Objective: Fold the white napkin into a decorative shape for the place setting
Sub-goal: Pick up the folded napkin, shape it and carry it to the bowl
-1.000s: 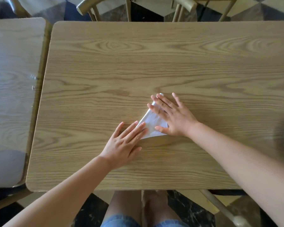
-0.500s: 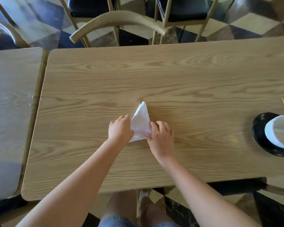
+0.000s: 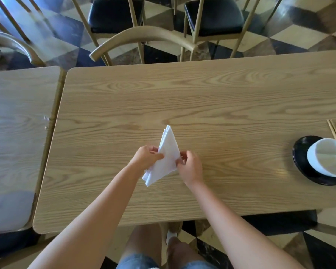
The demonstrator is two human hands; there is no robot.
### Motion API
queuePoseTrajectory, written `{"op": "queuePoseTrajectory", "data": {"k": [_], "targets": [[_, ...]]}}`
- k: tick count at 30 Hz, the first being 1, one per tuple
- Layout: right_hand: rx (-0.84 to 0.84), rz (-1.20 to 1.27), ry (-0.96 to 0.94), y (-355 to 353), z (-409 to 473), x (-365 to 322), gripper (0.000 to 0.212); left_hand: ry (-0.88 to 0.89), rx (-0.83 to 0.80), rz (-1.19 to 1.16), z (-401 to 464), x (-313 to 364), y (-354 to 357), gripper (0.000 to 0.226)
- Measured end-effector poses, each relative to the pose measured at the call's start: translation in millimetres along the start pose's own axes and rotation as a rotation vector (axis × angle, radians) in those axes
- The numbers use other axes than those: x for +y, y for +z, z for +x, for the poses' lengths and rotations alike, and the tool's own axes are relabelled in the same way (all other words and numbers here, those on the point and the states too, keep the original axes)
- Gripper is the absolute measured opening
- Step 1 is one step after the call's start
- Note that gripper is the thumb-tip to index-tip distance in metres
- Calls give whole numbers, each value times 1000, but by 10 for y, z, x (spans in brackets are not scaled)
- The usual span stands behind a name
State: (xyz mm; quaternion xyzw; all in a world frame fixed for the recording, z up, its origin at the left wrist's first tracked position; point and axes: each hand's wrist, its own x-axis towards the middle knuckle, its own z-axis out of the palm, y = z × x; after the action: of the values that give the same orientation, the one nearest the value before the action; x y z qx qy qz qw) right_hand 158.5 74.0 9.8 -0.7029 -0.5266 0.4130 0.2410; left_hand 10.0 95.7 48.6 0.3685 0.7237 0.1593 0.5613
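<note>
The white napkin (image 3: 167,158) is folded into a narrow triangle, its point aimed away from me, and it is lifted off the wooden table (image 3: 202,105). My left hand (image 3: 146,156) pinches its left edge. My right hand (image 3: 189,166) pinches its right edge. A loose corner of the cloth hangs down near my left wrist.
A black plate (image 3: 301,160) with a white bowl (image 3: 326,158) and a white spoon sits at the table's right edge, with chopsticks (image 3: 333,130) behind it. A second table (image 3: 17,123) adjoins on the left. Chairs (image 3: 142,38) stand across the far side.
Both hands went from pressing the napkin flat on the table to pinching its sides and lifting it. The view tilted up, which brought the plate and chairs into sight.
</note>
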Motion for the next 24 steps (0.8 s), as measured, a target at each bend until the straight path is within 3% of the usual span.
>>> {"op": "queuePoseTrajectory", "data": {"k": [5, 14, 24], "targets": [[-19, 273, 98, -374, -76, -168, 11, 27, -216, -311, -275, 114, 1, 20], [104, 643, 126, -1202, -541, -327, 13, 209, -488, -323, -782, 493, 188, 19], [309, 741, 72, -2303, -1268, 90, 12, 391, -500, -201, -1519, 900, 1192, 16]]}}
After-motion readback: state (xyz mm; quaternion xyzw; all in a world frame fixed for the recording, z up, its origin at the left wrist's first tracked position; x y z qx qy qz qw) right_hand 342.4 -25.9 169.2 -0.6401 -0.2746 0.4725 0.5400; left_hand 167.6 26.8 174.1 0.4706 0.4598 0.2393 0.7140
